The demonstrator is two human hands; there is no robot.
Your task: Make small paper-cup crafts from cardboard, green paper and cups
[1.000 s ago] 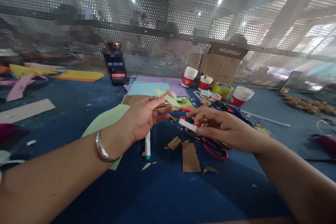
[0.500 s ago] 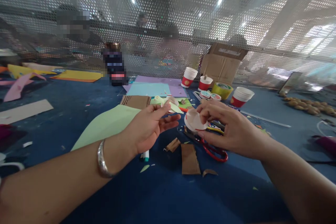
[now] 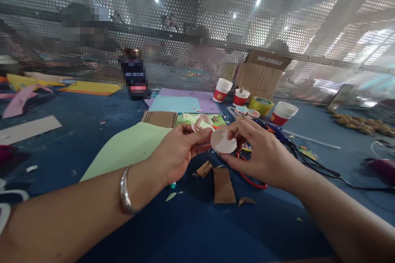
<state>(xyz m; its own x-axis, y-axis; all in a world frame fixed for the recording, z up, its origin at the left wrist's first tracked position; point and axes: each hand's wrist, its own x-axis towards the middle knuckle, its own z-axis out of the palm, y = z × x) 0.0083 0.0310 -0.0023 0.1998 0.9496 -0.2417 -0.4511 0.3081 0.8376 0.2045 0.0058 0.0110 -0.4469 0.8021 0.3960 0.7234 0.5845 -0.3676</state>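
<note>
Both my forearms angle inward, and the hands meet just above the blue worktop [image 3: 200,230]. My right hand [image 3: 262,154] has its grip closed on a white paper disc [image 3: 224,143], held by its edge. My left hand [image 3: 175,156] pinches what looks like a small paper scrap [image 3: 201,125] just beside the disc. Three red paper cups [image 3: 222,89] stand behind, their insides hidden from me.
</note>
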